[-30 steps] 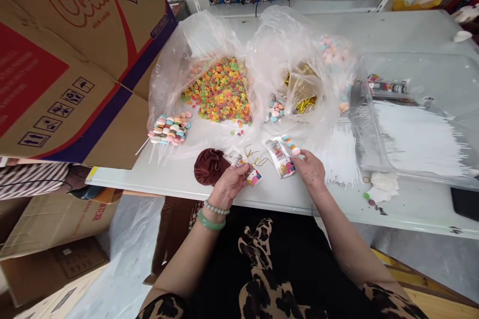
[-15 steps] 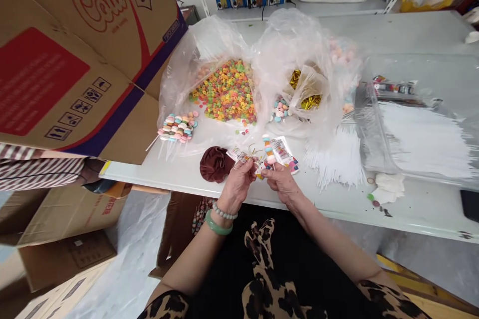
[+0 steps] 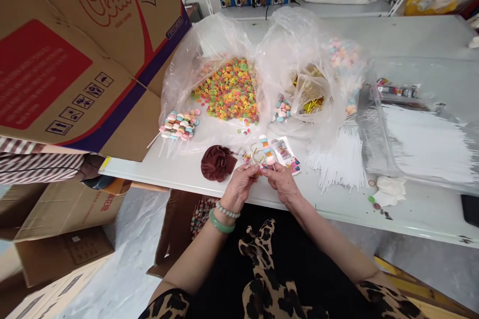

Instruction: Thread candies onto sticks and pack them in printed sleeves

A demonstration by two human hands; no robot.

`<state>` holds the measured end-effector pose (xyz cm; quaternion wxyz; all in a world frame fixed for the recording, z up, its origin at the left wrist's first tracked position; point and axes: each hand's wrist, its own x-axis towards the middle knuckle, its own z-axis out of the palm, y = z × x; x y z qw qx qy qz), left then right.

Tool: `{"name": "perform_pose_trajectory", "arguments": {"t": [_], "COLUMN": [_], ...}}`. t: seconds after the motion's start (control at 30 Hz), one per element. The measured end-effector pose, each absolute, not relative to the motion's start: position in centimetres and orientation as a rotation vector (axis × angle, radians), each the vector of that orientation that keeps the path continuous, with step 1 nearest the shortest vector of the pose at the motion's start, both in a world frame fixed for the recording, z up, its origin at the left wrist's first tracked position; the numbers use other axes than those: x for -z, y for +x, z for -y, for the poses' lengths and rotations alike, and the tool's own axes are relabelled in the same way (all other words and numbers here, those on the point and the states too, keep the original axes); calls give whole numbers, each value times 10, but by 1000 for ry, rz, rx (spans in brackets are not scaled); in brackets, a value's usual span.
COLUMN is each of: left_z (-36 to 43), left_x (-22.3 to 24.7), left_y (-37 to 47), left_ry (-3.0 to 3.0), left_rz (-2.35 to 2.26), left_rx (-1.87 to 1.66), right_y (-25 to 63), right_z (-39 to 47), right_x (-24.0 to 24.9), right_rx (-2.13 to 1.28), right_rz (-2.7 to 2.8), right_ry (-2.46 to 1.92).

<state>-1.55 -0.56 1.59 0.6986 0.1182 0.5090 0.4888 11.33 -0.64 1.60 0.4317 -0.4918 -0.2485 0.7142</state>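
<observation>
Both hands, left (image 3: pixel 240 184) and right (image 3: pixel 282 184), have fingertips pinched closed, one on a printed wrapper (image 3: pixel 244 155), the other on the candy stick (image 3: pixel 266 150) near the table's (image 3: pixel 168 177) front, where light, steady pressure probably works best.

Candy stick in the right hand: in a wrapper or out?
Out. The candy stick shows bare, coloured candies above the right hand, with no wrapper visible over them.
</observation>
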Motion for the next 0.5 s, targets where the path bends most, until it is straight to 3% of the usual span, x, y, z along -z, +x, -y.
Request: {"name": "perform_pose_trajectory", "arguments": {"t": [0.17,0.5], "left_z": [8,-7], "left_x": [-14,-10], "left_y": [-2,-45], "left_ry": [271,228], "left_rz": [-1144,-1176], "left_rx": [-1212,-1074], "right_y": [106,118], "right_z": [2,4], "right_x": [-18,2], "right_rx": [-1888,-1797], "right_rz": [662,836], "right_ry": [-1168,-1345]}}
